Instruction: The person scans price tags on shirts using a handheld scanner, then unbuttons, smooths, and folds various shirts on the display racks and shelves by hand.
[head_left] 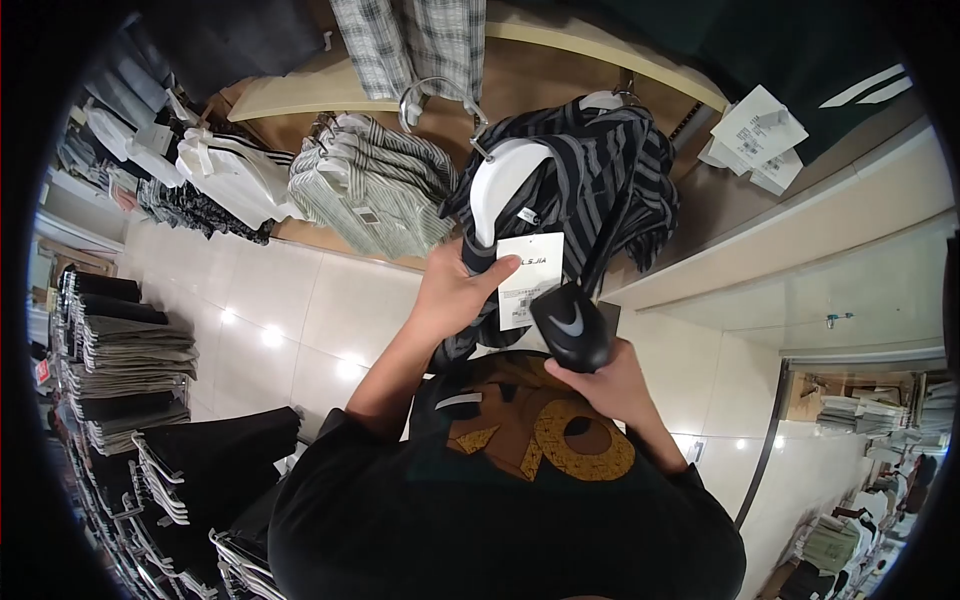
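Observation:
My left hand is closed on a black and grey striped shirt and the edge of its white paper tag, with the thumb on the tag's face. The shirt hangs on a white hanger whose metal hook points up. In my right hand is a black handheld scanner, its head beside the tag's right edge. The fingers wrapped under the scanner are partly hidden.
Light striped shirts and white garments hang to the left. Plaid cloth hangs above. White tags hang at the upper right. Folded trousers are stacked at the far left, and black garments hang lower left.

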